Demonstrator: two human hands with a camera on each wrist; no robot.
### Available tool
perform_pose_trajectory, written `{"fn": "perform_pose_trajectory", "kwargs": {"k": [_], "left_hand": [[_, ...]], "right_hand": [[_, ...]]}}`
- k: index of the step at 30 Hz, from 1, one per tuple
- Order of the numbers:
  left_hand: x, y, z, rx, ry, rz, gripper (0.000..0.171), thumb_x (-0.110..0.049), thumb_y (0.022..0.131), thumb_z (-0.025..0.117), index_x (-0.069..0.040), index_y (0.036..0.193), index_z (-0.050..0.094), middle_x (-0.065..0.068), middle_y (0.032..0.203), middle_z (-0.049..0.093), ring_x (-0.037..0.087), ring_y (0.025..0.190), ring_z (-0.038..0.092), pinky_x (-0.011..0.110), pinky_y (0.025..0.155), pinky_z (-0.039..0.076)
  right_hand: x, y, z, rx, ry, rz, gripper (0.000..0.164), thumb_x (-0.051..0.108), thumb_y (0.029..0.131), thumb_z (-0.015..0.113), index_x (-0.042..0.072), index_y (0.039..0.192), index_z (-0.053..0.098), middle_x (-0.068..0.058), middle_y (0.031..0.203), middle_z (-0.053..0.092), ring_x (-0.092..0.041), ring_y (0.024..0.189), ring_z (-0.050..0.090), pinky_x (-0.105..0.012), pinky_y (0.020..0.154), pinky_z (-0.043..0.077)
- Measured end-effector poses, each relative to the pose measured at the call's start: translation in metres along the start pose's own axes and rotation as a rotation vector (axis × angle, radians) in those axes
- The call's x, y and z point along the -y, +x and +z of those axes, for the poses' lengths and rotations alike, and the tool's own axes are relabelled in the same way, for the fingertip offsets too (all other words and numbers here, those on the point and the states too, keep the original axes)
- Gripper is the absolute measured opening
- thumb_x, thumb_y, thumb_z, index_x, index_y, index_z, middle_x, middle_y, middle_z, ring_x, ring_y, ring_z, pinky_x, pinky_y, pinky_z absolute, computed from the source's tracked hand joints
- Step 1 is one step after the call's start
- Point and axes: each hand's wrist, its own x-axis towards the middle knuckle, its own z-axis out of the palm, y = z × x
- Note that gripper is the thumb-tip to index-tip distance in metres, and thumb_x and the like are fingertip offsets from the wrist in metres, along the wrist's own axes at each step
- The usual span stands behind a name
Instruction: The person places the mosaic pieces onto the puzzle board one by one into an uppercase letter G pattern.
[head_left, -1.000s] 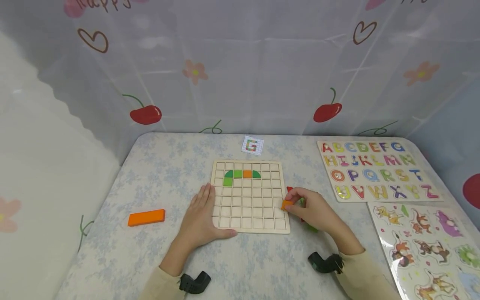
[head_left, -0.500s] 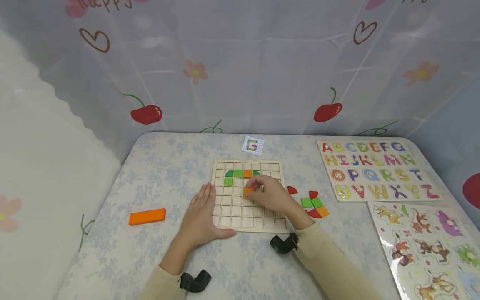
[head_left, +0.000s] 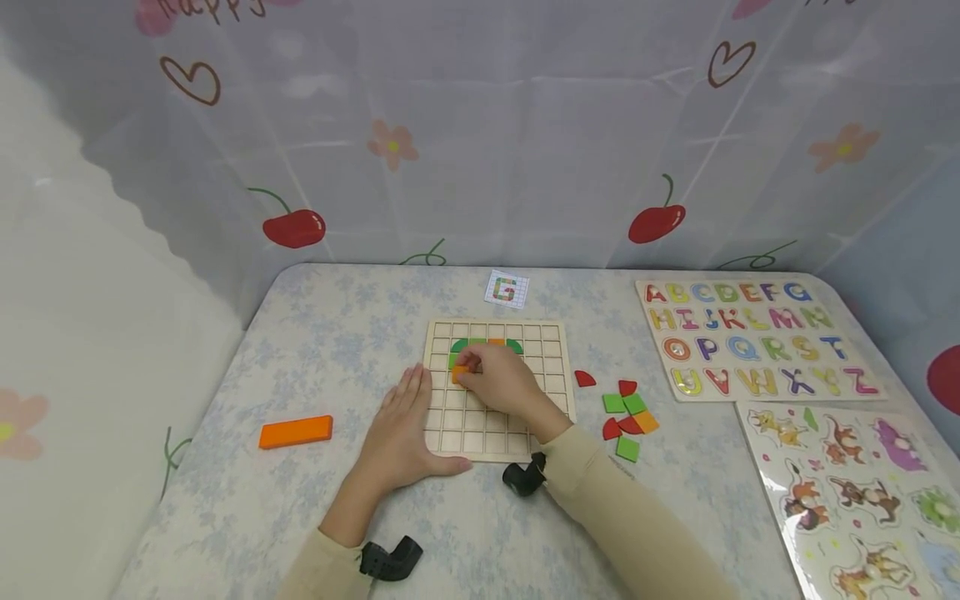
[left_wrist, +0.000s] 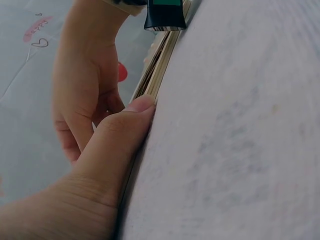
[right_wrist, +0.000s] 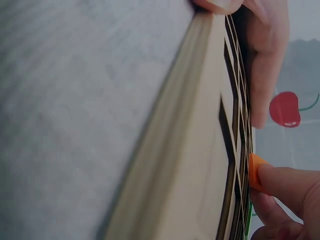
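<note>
A wooden grid board (head_left: 495, 446) lies on the table with green and orange tiles in its upper cells. Between thumb and fingers my right hand (head_left: 501, 382) pinches an orange square tile (head_left: 458, 376), just below the green square in the left column. The right wrist view shows that orange tile (right_wrist: 256, 172) against the board's grid. My left hand (head_left: 397, 437) rests along the board's left edge, fingers straight, thumb on the near edge. In the left wrist view, the left thumb (left_wrist: 117, 130) touches the board's side. My right hand partly covers the placed tiles.
Right of the board lie several loose tiles, among them a green square (head_left: 627, 449) and a red quarter-circle (head_left: 585, 379). A pattern card (head_left: 507, 289) sits behind the board. An orange bar (head_left: 296, 432) is at left; alphabet (head_left: 750, 337) and animal (head_left: 847, 483) puzzles are at right.
My right hand has carried the orange tile from the board's right edge leftward across the grid to the left column, uncovering the loose tiles. The left hand has stayed in place.
</note>
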Motion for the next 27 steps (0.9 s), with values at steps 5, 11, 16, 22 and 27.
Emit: {"fn": "perform_pose_trajectory", "kwargs": {"k": [5,11,16,22,27], "left_hand": [[0.0,0.0,-0.001,0.0,-0.002,0.005,0.141,-0.084,0.061,0.07,-0.003,0.159,0.008,0.01,0.168,0.003,0.025,0.157,0.003,0.049,0.126,0.013],[0.001,0.0,-0.002,0.005,-0.011,0.004,0.141,-0.083,0.061,0.071,-0.003,0.159,0.008,0.01,0.168,0.003,0.025,0.157,0.003,0.05,0.126,0.013],[0.0,0.0,-0.002,0.006,-0.014,0.005,0.142,-0.084,0.06,0.07,-0.003,0.159,0.007,0.01,0.168,0.003,0.025,0.157,0.003,0.049,0.126,0.013],[0.0,0.0,-0.002,0.002,-0.006,0.006,0.143,-0.085,0.059,0.071,-0.003,0.159,0.007,0.011,0.168,0.004,0.026,0.157,0.004,0.05,0.126,0.013],[-0.001,-0.001,-0.003,0.001,-0.002,0.0,0.144,-0.085,0.058,0.071,-0.002,0.158,0.009,0.012,0.168,0.005,0.026,0.156,0.005,0.05,0.126,0.013]], "right_hand": [[0.005,0.003,0.001,-0.011,-0.069,-0.017,0.013,0.022,0.092,0.071,0.018,0.104,0.07,0.005,0.092,0.067,-0.01,0.08,0.059,-0.027,0.072,0.051],[0.004,0.003,0.0,-0.002,-0.087,-0.024,0.01,0.024,0.092,0.072,0.02,0.101,0.071,0.006,0.091,0.064,-0.01,0.079,0.058,-0.027,0.069,0.05],[0.002,0.003,0.001,0.013,-0.088,-0.044,0.007,0.024,0.092,0.071,0.021,0.097,0.072,0.006,0.094,0.063,-0.011,0.082,0.057,-0.027,0.07,0.049],[0.003,-0.003,0.0,0.052,-0.183,-0.083,0.014,0.025,0.092,0.072,0.018,0.104,0.074,0.004,0.1,0.064,-0.01,0.084,0.059,-0.028,0.074,0.053],[0.003,-0.015,-0.008,0.084,-0.201,-0.1,0.018,0.022,0.091,0.072,0.017,0.108,0.075,0.004,0.101,0.064,-0.01,0.084,0.058,-0.028,0.075,0.052]]}}
